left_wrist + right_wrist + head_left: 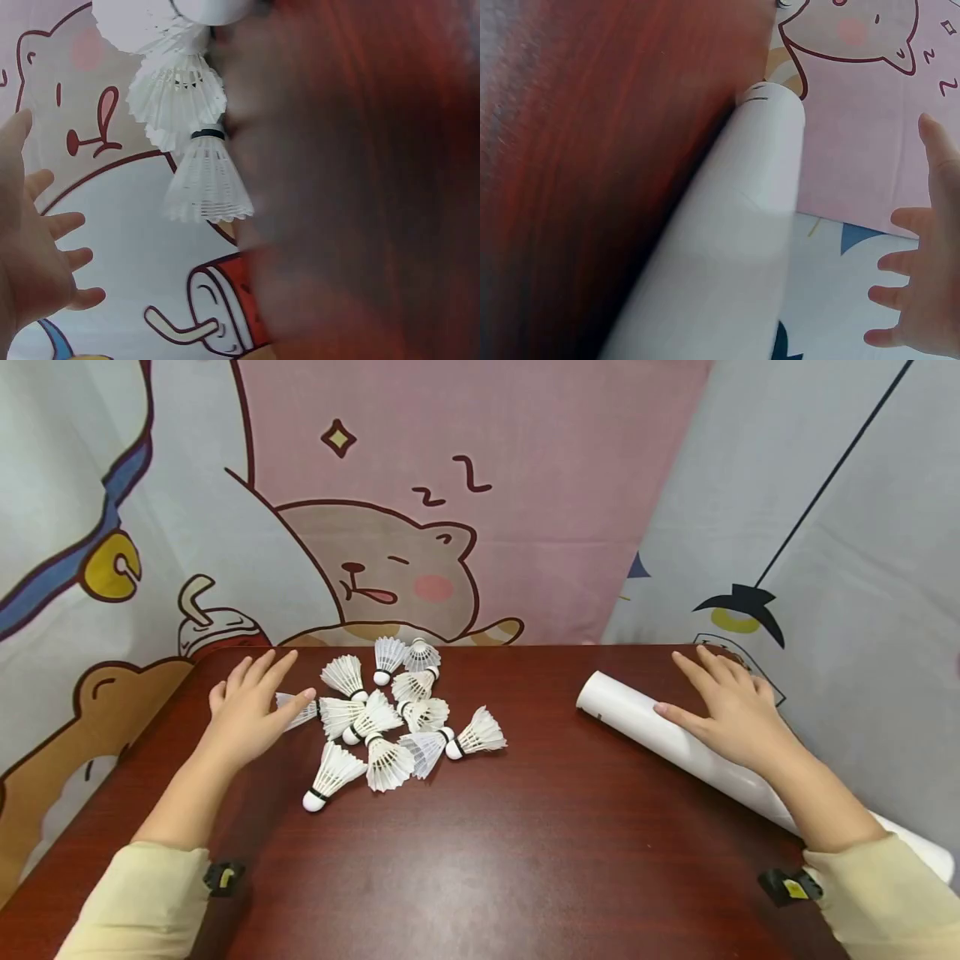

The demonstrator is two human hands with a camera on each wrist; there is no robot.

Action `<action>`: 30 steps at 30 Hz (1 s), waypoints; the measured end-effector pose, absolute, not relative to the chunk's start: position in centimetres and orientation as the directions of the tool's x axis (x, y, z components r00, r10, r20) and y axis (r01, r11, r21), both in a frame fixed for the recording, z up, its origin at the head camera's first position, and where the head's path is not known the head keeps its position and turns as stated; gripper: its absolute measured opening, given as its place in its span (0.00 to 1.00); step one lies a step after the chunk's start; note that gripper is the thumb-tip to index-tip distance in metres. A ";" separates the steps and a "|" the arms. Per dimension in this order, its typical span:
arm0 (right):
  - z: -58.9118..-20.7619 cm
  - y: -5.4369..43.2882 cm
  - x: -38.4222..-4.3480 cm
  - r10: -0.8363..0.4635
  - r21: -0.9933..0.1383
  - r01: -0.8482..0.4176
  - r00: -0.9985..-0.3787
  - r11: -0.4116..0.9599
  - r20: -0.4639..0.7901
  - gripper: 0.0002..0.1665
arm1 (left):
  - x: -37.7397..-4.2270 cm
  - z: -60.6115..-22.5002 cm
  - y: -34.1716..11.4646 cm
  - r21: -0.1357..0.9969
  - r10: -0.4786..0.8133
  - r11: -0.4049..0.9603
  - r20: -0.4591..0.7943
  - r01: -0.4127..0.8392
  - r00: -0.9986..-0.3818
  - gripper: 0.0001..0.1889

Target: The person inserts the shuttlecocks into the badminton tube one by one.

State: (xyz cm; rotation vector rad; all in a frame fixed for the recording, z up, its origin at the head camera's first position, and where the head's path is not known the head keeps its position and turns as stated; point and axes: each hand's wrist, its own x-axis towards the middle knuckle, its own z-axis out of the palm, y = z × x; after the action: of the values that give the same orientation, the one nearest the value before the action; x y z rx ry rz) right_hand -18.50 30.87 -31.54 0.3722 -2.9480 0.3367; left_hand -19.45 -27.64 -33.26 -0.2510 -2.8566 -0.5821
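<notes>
My left hand (251, 714), fingers spread and holding nothing, hovers at the left beside a loose pile of white shuttlecocks (388, 764). The shuttlecocks lie at various angles, several overlapping; one is partly hidden behind my left thumb. In the left wrist view, a shuttlecock (208, 180) with a dark band appears beyond the left hand (37, 247). My right hand (731, 714), also spread and empty, is held over a long white tube (678, 747) lying diagonally at the right. The right wrist view shows the tube (727, 240) beside the right hand (930, 262); part of it passes behind my forearm.
Everything lies on a dark reddish-brown table (480, 868). A printed cloth (555, 485) with cartoon animals hangs behind the table and along both sides. Small black devices (223, 878) are strapped at both wrists, near the pale yellow cuffs.
</notes>
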 end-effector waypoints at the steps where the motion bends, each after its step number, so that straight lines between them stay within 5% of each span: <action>1: -31.8 30.9 -18.4 -0.227 -0.213 -0.263 -0.957 0.941 0.179 0.50 | -19.5 -33.5 -27.8 0.381 0.116 0.901 0.253 0.209 -0.960 0.38; 15: -35.0 30.9 -17.9 -0.221 -0.283 -0.274 -0.954 0.919 0.205 0.51 | -19.4 -36.2 -29.4 0.519 -0.031 0.840 0.334 0.156 -0.942 0.34; 30: -37.6 30.6 -18.3 -0.250 -0.293 -0.322 -0.934 0.900 0.255 0.51 | -19.6 -38.7 -30.4 0.684 -0.183 0.726 0.286 0.067 -0.941 0.32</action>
State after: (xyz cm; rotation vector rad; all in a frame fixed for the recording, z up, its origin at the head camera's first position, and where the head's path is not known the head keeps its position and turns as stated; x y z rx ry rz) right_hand -18.28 30.56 -37.60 0.4348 -2.8538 0.4937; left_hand -19.64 -30.36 -38.66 0.0903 -2.5960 -1.0482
